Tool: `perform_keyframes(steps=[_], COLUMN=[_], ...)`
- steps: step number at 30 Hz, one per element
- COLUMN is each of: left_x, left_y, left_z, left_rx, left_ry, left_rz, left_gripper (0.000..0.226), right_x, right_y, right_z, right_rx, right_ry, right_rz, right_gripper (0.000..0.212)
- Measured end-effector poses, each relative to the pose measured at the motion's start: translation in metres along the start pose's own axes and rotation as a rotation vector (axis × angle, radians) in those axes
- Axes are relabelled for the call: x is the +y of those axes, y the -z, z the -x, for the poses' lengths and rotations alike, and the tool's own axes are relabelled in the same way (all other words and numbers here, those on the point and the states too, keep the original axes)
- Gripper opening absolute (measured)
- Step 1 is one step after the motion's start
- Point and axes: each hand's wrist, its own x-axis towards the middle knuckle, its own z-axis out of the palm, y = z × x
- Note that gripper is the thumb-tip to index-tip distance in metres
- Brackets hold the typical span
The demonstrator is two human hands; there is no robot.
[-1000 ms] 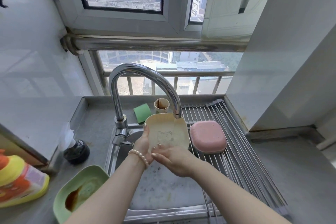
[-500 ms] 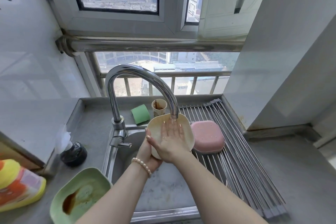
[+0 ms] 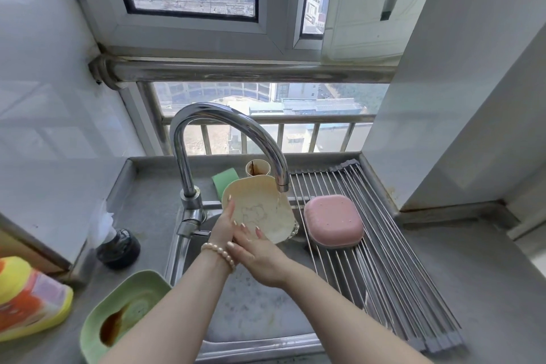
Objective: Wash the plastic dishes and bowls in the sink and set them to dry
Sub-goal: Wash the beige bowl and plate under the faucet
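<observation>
Rinsing continues on the cream dish [image 3: 260,210], held tilted over the sink [image 3: 254,313] right under the faucet [image 3: 230,139] spout, water running down its right edge. Change since half a second ago: the right hand [image 3: 260,257] then lay flat across the dish's inner face up by the spout; it has now slid down toward the person, so only its fingertips [image 3: 257,232] touch the lower rim, fingers straight and spread, gripping nothing. That exposes the printed inner face, which looks mostly free of residue. A second ago it sat low like this too, so this reads as one rub stroke up and back.

The left hand [image 3: 223,229], pearl bracelet on the wrist, grips the dish's left edge, thumb on the front and fingers hidden behind it; same hold throughout.

Around the faucet: pink bowl [image 3: 334,220] upside down on the drying rack [image 3: 384,260] to its right, apparently already done. Green dish [image 3: 124,316] with brown sauce sits on the counter left of the faucet, nearer the person, unwashed. Stained cup [image 3: 257,168] and green sponge [image 3: 225,182] sit just behind the faucet's spout. Yellow detergent bottle [image 3: 29,298] far left of the faucet.

Judgement: cream dish is near finished; probably another rub or a flip, then onto the rack beside the pink bowl. Green dish and cup remain.
</observation>
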Motion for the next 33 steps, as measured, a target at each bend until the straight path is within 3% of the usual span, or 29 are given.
perform_keyframes(steps=[5,8,10,12,14,15,17,20,21,25,27,30,32,33], left_x=[0.008,0.007,0.008,0.009,0.006,0.004,0.009,0.012,0.009,-0.018,-0.029,-0.026,-0.020,-0.018], left_y=[0.011,0.026,0.029,0.026,0.035,0.044,0.037,0.018,0.016,0.010,0.002,-0.008,-0.008,-0.007], left_z=[0.000,-0.015,-0.012,-0.008,-0.019,-0.031,-0.019,0.011,0.012,0.023,0.030,0.034,0.034,0.033], left_rx=[0.105,0.208,0.329,0.403,0.382,0.357,0.321,0.246,0.222,0.126,0.076,0.037,0.032,0.032], left_ry=[0.026,0.004,-0.041,-0.083,-0.081,-0.067,-0.005,0.016,-0.008,-0.083,-0.029,-0.040,-0.051,-0.046], left_rz=[-0.068,-0.164,-0.249,-0.260,-0.248,-0.246,-0.250,-0.158,-0.104,0.125,0.140,0.171,0.158,0.158], left_gripper=[0.063,0.069,0.053,0.041,0.050,0.056,0.053,0.024,0.023,0.029,0.025,0.040,0.025,0.023], right_x=[0.020,0.040,0.055,0.065,0.064,0.066,0.063,0.061,0.062,0.036,0.017,0.014,0.027,0.035], right_y=[-0.006,0.003,0.000,-0.004,-0.007,-0.009,-0.014,-0.018,-0.018,-0.015,-0.022,-0.027,-0.026,-0.022], right_z=[0.014,0.029,0.031,0.024,0.022,0.019,0.019,0.020,0.019,0.014,0.009,0.006,0.010,0.013], right_rx=[0.080,0.213,0.237,0.278,0.301,0.329,0.427,0.564,0.632,0.746,0.770,0.852,0.809,0.782], right_ry=[0.046,0.048,0.061,0.013,-0.076,-0.081,-0.033,0.057,0.120,0.271,0.294,0.243,0.321,0.380], right_rz=[0.027,0.263,0.537,0.807,0.856,0.862,0.887,0.814,0.788,0.533,0.444,0.109,0.015,0.101], right_gripper=[0.039,0.032,0.025,0.041,0.065,0.068,0.047,0.035,0.025,0.019,0.018,0.019,0.019,0.018])
